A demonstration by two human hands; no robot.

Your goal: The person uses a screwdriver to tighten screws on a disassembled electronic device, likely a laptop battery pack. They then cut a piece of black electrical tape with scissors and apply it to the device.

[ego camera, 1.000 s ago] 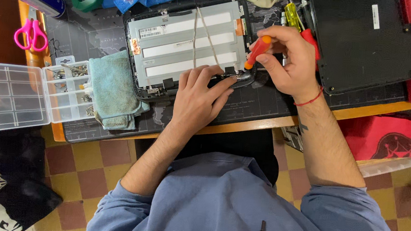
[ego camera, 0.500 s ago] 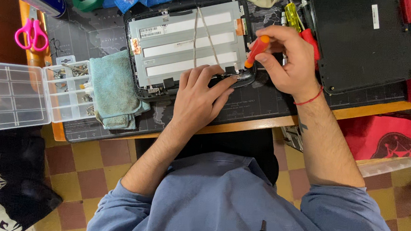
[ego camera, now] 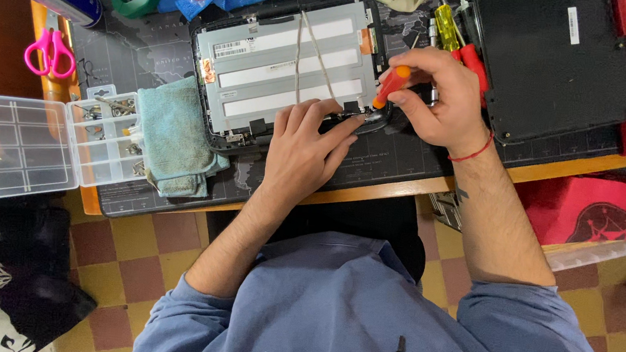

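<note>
Head view. I see the opened black laptop screen assembly with its silver metal back panel [ego camera: 284, 66] lying flat on the dark cutting mat [ego camera: 151, 55], near the middle of the desk.

The left hand [ego camera: 303, 153] lies flat on the near right corner of the assembly. Its fingers [ego camera: 335, 129] are extended and close together, pressing down beside the hinge area; they clamp nothing.

The right hand [ego camera: 442, 100] sits just right of that corner. Its fingers are closed on the small orange-handled screwdriver [ego camera: 389, 85], which tilts down and to the left. The tip meets the assembly at the hinge corner, just beside the left fingertips. I cannot tell whether the tip sits in a screw.

Two thin pale cables [ego camera: 311, 57] run across the silver panel from the far edge toward the near edge.

Left of the assembly, a folded teal cloth [ego camera: 174, 139] touches its left edge. Further left lies the clear plastic compartment box [ego camera: 40, 143], lid open, with small hardware in the right-hand cells. Pink-handled scissors [ego camera: 49, 51] lie beyond it.

Right of the right hand, a black plastic laptop cover [ego camera: 560, 65] rests on the mat. A yellow-handled screwdriver [ego camera: 446, 26] and a red-handled tool [ego camera: 473, 60] lie between the two.
</note>
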